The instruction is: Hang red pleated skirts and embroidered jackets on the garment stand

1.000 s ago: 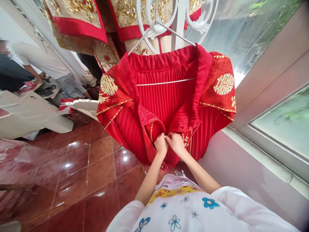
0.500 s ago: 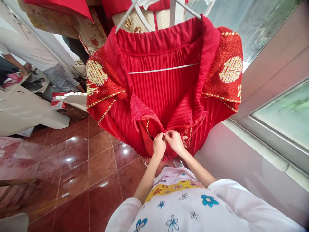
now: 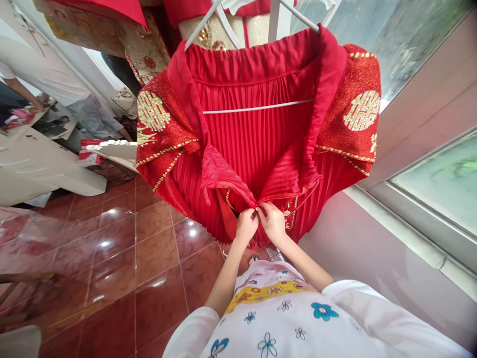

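A red pleated robe (image 3: 253, 139) hangs in front of me from a white hanger (image 3: 199, 31). Its sleeves are glittery red, and each carries a round gold double-happiness emblem (image 3: 362, 110). The front edges fall open and meet low down. My left hand (image 3: 246, 226) pinches the left front edge, and my right hand (image 3: 273, 223) pinches the right one, fingertips almost touching. A small part of the red lining (image 3: 226, 214) shows beside my left hand. The fastening under my fingers is hidden.
Other gold-embroidered red garments (image 3: 143, 47) hang behind. A person in a white shirt (image 3: 44, 74) stands at far left beside a white-covered table (image 3: 44, 169). Glossy red floor tiles (image 3: 156, 258) lie below, with a mauve wall (image 3: 354, 258) and window (image 3: 436, 184) on the right.
The robe sits higher in the picture and the view has shifted. The left front flap is turned back more, showing more lining. Both hands keep their hold on the edges.
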The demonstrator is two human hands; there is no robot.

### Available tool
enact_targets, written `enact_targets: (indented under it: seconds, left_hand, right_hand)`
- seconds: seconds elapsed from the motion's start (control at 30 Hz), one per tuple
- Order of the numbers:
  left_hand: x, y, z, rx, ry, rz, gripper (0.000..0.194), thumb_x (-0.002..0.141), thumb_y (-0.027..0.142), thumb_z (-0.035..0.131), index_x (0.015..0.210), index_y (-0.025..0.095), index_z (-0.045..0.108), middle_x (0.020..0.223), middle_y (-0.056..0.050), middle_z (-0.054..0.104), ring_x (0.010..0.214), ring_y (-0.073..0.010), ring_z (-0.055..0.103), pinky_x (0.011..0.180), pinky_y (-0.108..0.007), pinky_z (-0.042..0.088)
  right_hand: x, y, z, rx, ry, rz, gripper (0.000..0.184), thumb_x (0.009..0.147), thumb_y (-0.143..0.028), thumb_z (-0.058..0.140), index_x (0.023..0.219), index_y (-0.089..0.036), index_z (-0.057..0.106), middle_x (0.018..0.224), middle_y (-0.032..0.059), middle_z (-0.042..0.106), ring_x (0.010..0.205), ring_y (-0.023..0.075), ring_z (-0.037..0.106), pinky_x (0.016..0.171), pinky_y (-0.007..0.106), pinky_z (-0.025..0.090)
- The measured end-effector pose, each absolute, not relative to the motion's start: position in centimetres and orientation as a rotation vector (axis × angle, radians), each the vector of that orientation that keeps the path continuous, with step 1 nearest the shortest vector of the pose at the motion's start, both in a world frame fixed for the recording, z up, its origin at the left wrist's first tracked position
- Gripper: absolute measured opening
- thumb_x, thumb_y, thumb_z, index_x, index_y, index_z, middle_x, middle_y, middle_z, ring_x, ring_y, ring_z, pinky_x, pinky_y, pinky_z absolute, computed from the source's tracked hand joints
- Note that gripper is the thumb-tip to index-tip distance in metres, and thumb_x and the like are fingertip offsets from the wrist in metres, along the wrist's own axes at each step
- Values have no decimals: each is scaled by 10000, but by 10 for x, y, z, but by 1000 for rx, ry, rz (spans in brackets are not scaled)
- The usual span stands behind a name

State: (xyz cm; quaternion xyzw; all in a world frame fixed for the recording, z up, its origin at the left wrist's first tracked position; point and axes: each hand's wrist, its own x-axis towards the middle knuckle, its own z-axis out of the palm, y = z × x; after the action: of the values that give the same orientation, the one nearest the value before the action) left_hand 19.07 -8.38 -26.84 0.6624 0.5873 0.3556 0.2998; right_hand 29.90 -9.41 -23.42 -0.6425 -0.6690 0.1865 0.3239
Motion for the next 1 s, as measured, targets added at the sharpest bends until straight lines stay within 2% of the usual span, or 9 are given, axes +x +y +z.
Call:
enact_targets:
  seconds: [0.23,0.43,0.53,0.67,0.83,0.9,1.0]
  left_hand:
    - [187,-83,-267,1766,1529,925,209,764,199,488,557,169,485,555,-14,559,521,-104,459,548,-233,341]
    - [181,-83,-273,1735,1480,942,210,803,233,470,625,152,546,593,-14,581,558,-105,499,559,-212,382]
    - [181,-86,-272,1727,1490,949,176,811,235,483,720,139,599,667,-36,616,616,-122,541,593,-220,411]
    - [187,-92,-268,1819,1685,928,185,796,215,528,933,155,637,939,-83,641,774,-166,588,671,-258,428]
    - [199,-87,-274,1885,1794,865,231,839,210,502,1038,177,617,1096,-87,611,920,-183,604,739,-259,450]
    - [203,-82,-278,1893,1856,812,218,832,185,501,1014,160,618,1113,-100,606,913,-187,606,724,-261,456]
    - [209,-76,-282,1885,1918,768,193,836,132,449,881,139,636,979,-98,641,865,-184,610,710,-259,453]
  right_hand:
    - [295,-97,-238,-1663,-1749,418,274,903,-257,399,992,-180,647,1025,80,611,822,161,608,711,243,448]
    - [296,-91,-228,-1808,-1815,508,214,866,-246,437,919,-155,624,956,91,627,791,171,606,686,247,418]
    - [297,-90,-226,-1871,-1868,590,208,853,-252,438,867,-137,611,861,105,644,712,173,594,627,249,383]
    - [301,-85,-233,-1738,-1785,841,299,852,-264,392,679,-143,602,652,72,622,580,146,534,578,246,345]
    - [304,-76,-244,-1347,-1290,1238,274,748,-339,507,587,-144,615,568,29,596,608,146,536,635,248,390]
    - [301,-75,-246,-1279,-1135,1350,263,697,-359,548,555,-145,607,503,9,552,574,136,517,610,245,393]
    - [294,-73,-248,-1276,-1042,1378,267,671,-374,549,520,-155,569,425,-22,467,490,109,445,523,227,356]
